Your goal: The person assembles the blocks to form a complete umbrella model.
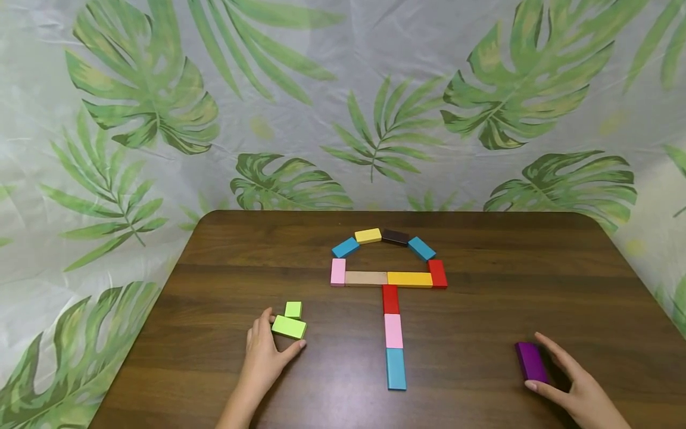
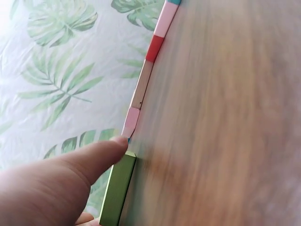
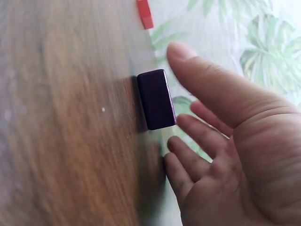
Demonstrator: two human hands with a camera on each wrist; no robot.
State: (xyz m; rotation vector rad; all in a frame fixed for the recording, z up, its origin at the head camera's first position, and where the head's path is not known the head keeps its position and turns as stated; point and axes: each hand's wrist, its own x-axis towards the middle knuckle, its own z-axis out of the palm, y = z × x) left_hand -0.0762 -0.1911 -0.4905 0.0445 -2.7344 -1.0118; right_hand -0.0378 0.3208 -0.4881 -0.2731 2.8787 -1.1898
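Note:
At the left of the table my left hand (image 1: 266, 345) has thumb and fingers spread around a lime-green block (image 1: 289, 327), fingertips right at its left end. A smaller lime-green block (image 1: 293, 309) lies just behind it. In the left wrist view the thumb (image 2: 101, 157) reaches past the top of the green block (image 2: 117, 189). Over on the right, my right hand (image 1: 573, 381) lies around a purple block (image 1: 531, 362), its thumb near the front end and its fingers along the right side. The right wrist view shows a gap between the thumb (image 3: 211, 80) and the purple block (image 3: 156, 100).
Between the hands, flat blocks form an umbrella-like outline: an arch with a yellow block (image 1: 368, 236) and a black block (image 1: 395, 238), a row with a tan block (image 1: 366, 278), and a stem ending in a blue block (image 1: 396, 369). Behind the wooden table (image 1: 225, 250) hangs leaf-patterned cloth (image 1: 289, 131).

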